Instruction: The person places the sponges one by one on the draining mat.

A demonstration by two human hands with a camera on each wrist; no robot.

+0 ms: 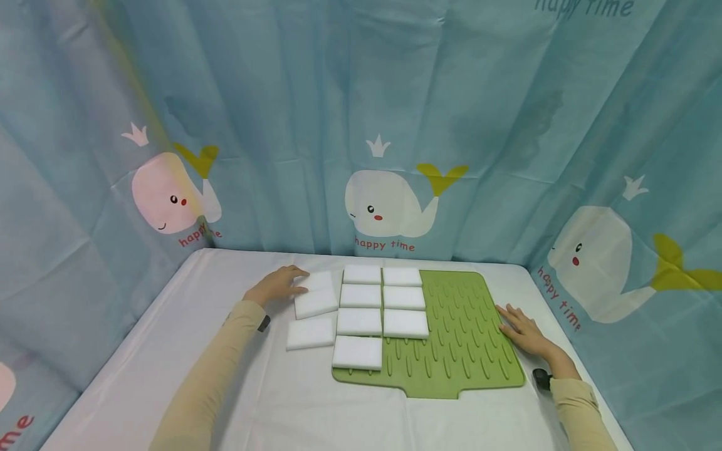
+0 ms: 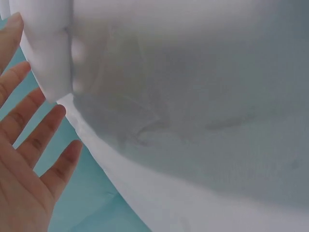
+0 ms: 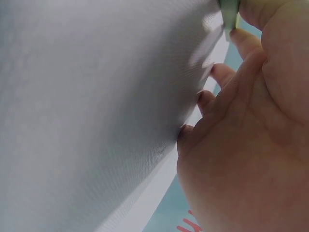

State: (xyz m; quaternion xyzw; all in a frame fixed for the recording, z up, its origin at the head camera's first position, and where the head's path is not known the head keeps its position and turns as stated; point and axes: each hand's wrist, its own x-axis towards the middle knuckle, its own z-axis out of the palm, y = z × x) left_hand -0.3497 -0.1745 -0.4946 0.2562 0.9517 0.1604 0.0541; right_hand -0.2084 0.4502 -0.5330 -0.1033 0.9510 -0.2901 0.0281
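Observation:
My left hand [image 1: 276,285] reaches the far white sponge blocks [image 1: 316,303] left of the mat, thumb and forefinger at their left side. In the left wrist view, spread fingers [image 2: 39,141] lie beside white blocks [image 2: 48,63]. Further white sponge blocks [image 1: 358,352] lie flat in two columns on the left part of a green ridged mat [image 1: 462,326]. At the mat's right edge rests my right hand [image 1: 524,332], palm down with fingers extended. The right wrist view shows its thumb and forefinger touching the green edge [image 3: 230,21].
A third loose white block [image 1: 310,332] lies nearer me, beside the mat's left side. White cloth [image 1: 316,407] covers the table. Blue curtains [image 1: 293,125] printed with whales stand behind and at both sides. A short tab [image 1: 432,393] juts from the mat's near edge.

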